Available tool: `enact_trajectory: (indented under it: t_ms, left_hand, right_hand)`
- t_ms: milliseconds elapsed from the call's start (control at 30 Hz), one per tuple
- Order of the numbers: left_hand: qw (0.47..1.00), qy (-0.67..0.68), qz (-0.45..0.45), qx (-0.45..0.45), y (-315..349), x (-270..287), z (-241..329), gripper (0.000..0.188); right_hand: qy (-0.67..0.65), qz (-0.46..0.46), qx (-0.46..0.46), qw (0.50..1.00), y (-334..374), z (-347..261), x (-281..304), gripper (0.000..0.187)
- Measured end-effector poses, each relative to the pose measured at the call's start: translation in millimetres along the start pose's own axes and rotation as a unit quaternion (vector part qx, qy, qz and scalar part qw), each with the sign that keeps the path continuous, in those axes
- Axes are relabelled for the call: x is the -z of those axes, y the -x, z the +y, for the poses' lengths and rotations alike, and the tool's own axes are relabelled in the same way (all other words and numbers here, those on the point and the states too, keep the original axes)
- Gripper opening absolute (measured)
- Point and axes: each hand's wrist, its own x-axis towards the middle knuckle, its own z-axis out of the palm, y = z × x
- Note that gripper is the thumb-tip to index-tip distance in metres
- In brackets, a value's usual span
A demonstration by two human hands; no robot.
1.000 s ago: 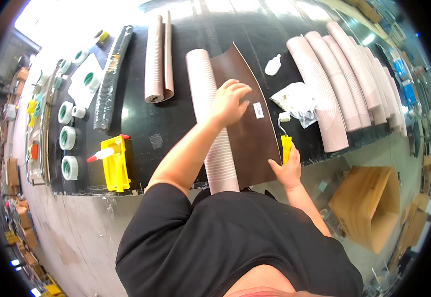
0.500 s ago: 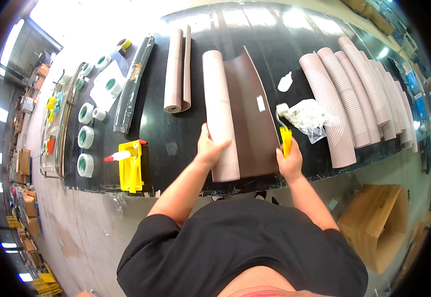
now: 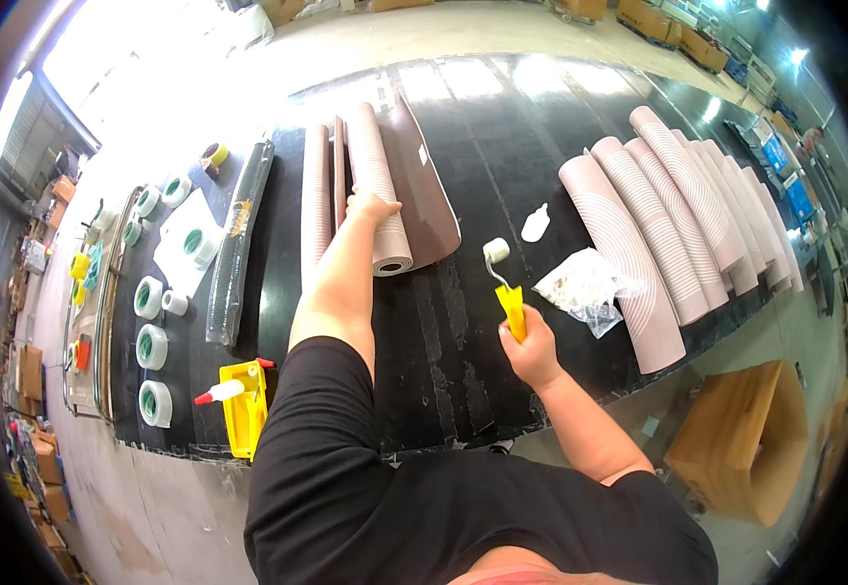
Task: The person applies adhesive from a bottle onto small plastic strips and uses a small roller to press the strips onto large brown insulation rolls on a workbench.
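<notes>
My left hand (image 3: 373, 207) reaches far out and grips across the top of a pinkish-beige rolled mat (image 3: 392, 239), thumb to the right. A brown loose flap (image 3: 429, 210) of this mat lies unrolled on its right side, with a small white label. Just left of it is another rolled mat (image 3: 316, 185), partly hidden by my forearm. My right hand (image 3: 535, 353) is closed round the yellow handle of a small paint roller (image 3: 510, 304), held above the black table, its white roller end pointing away from me. A white bottle (image 3: 535, 223) lies beyond it.
Several rolled mats (image 3: 623, 263) lie at the right, beside a crumpled plastic bag (image 3: 590, 292). At the left are tape rolls (image 3: 155, 404), a dark wrapped roll (image 3: 239, 244) and a yellow tray (image 3: 239, 429) with a red-tipped bottle. A cardboard box (image 3: 721, 444) stands on the floor.
The mat under my left hand has moved away and left, up beside the other rolled mat. My right hand with the paint roller has shifted left, away from the mat's flap.
</notes>
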Motion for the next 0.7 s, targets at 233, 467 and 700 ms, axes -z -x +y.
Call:
enact_trajectory:
  t_ms: [233, 467, 700]
  left_hand:
    - [0.919, -0.077, 0.252, -0.295, 98, 17, -59, 0.072]
    - [0.845, 0.024, 0.423, -0.326, 201, -4, -151, 0.061]
    - [0.849, 0.096, 0.082, -0.513, 313, -93, -101, 0.062]
  right_hand:
    - [0.026, -0.007, -0.085, 0.996, 57, 38, 27, 0.032]
    - [0.1, -0.023, -0.038, 0.994, 74, 53, 38, 0.038]
    - [0.203, 0.146, 0.013, 0.968, 51, 23, 79, 0.023]
